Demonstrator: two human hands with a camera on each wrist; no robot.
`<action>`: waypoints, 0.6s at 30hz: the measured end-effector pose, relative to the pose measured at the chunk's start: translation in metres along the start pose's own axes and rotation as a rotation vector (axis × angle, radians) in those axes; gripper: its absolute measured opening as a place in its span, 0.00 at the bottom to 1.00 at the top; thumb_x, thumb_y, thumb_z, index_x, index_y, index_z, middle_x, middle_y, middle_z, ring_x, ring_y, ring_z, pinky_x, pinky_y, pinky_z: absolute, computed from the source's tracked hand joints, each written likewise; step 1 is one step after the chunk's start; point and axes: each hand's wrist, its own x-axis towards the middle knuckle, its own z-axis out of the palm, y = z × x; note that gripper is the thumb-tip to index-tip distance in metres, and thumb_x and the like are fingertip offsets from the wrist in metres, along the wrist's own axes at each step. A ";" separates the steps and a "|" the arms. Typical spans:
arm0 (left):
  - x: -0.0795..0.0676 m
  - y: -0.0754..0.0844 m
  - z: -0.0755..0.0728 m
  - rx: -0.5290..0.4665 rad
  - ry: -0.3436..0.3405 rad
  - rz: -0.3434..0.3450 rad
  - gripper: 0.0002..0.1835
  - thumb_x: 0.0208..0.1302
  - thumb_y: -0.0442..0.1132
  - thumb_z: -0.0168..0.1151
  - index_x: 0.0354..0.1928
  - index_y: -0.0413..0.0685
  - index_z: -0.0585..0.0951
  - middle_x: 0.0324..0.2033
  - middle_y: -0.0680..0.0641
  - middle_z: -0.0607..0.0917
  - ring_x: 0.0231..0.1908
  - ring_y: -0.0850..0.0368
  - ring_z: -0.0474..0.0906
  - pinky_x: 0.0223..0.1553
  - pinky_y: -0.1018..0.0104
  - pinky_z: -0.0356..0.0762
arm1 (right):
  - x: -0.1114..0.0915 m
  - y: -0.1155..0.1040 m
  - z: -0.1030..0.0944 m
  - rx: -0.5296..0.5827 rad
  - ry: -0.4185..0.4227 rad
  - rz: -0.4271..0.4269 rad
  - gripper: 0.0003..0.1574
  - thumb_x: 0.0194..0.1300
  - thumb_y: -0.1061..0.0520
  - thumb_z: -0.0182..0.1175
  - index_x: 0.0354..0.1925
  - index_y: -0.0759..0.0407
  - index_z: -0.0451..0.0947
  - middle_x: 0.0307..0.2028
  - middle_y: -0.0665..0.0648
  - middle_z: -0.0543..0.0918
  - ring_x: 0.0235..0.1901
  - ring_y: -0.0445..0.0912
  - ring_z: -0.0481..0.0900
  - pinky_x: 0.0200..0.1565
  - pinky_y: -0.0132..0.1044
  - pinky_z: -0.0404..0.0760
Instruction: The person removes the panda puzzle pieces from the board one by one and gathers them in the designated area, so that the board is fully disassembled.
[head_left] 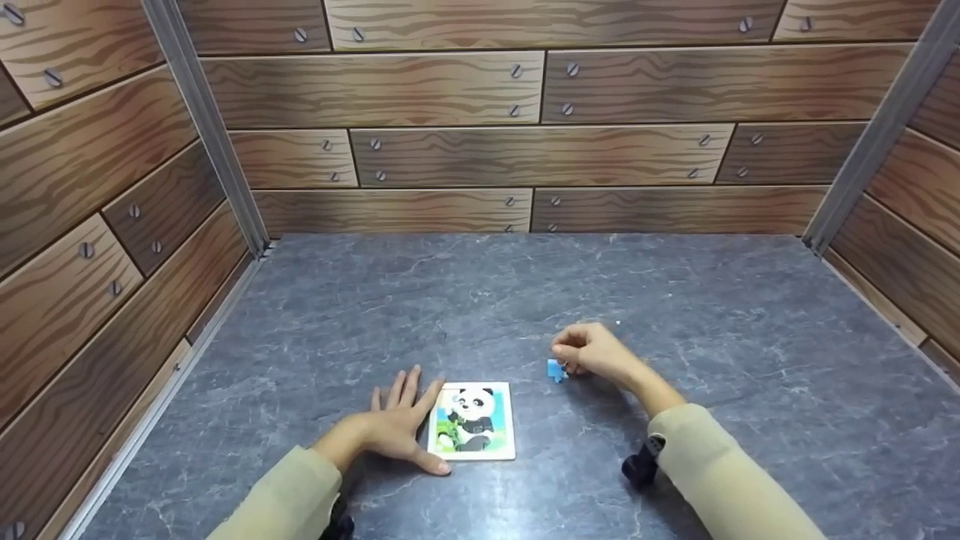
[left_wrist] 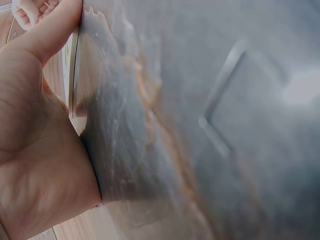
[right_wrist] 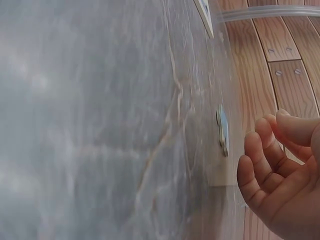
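Observation:
A panda jigsaw puzzle [head_left: 480, 412] in a pale-rimmed square board lies flat at the front middle of the table. My left hand [head_left: 401, 427] rests at its left side with fingers spread, thumb and index finger at the board's edge. To the right, a small blue jigsaw piece [head_left: 556, 370] lies on the tabletop, perhaps with another beside it, partly hidden by the fingers. My right hand [head_left: 596, 352] hovers just above and beside it, fingers loosely curled. In the right wrist view, the blue piece [right_wrist: 223, 131] sits apart from the fingertips, and nothing shows between them.
The grey marbled tabletop [head_left: 420, 292] stretches out around the board. Wood-patterned panels [head_left: 450, 90] wall in the back and both sides, with metal corner strips. A tiny white speck [head_left: 618, 322] lies beyond the right hand.

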 end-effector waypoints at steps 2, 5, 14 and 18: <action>0.000 0.001 0.000 0.003 0.006 0.003 0.66 0.40 0.71 0.65 0.73 0.56 0.37 0.70 0.37 0.28 0.68 0.40 0.21 0.60 0.35 0.26 | 0.000 -0.002 0.002 0.000 -0.011 -0.013 0.15 0.65 0.60 0.57 0.43 0.73 0.77 0.27 0.59 0.80 0.24 0.46 0.76 0.28 0.39 0.75; 0.000 0.001 0.001 0.007 0.012 0.007 0.66 0.41 0.71 0.65 0.73 0.55 0.38 0.70 0.37 0.28 0.68 0.40 0.22 0.60 0.35 0.26 | 0.000 -0.006 0.008 0.007 -0.029 -0.024 0.15 0.65 0.60 0.57 0.42 0.73 0.77 0.27 0.59 0.80 0.24 0.46 0.76 0.29 0.38 0.75; 0.001 0.000 0.000 -0.009 0.006 0.009 0.66 0.40 0.71 0.66 0.73 0.56 0.37 0.70 0.37 0.28 0.68 0.40 0.21 0.60 0.35 0.25 | 0.004 -0.011 0.021 0.035 -0.053 -0.048 0.14 0.64 0.60 0.58 0.42 0.73 0.77 0.28 0.63 0.79 0.22 0.43 0.73 0.28 0.37 0.74; 0.001 0.000 0.000 -0.016 -0.007 0.009 0.65 0.41 0.71 0.65 0.73 0.57 0.37 0.70 0.38 0.28 0.68 0.41 0.21 0.60 0.35 0.25 | 0.006 -0.011 0.026 0.017 -0.059 -0.072 0.14 0.63 0.61 0.58 0.41 0.73 0.77 0.26 0.58 0.79 0.23 0.42 0.74 0.27 0.37 0.74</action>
